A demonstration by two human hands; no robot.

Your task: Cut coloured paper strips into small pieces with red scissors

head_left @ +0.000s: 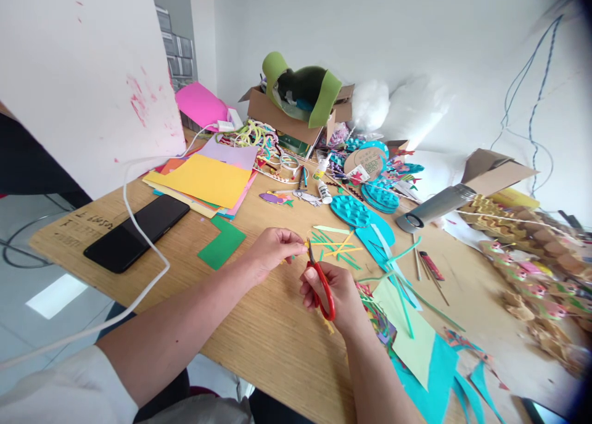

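Scissors point(316, 266) with red handles sit in the right hand point(340, 291), above the table point(259, 325) and just to the right of the left hand point(276, 248). Their long axis runs mostly away from the person, with the handles at the near end and the blades at the far end, the tips leaning a little to the left. Those tips lie right beside the left fingertips, where a small yellow piece point(306, 243) shows; the blades point past the ends of the fingers rather than into the palm. Whether blade and piece touch, and how far the blades are parted, I cannot tell. The right hand is the one on the scissors: it grasps the handles, thumb on top, fingers curled in beneath, its forearm coming up from the near edge and slanting left. The left hand is closed in a pinch, thumb and forefinger together, and appears to hold the yellow piece at their ends; its forearm reaches in from the near left, wrist fairly straight, back of the hand largely upward. Just beyond the blades and to their right, green strips point(350, 261) and yellow strips point(354, 249) lie crossed in a loose heap.
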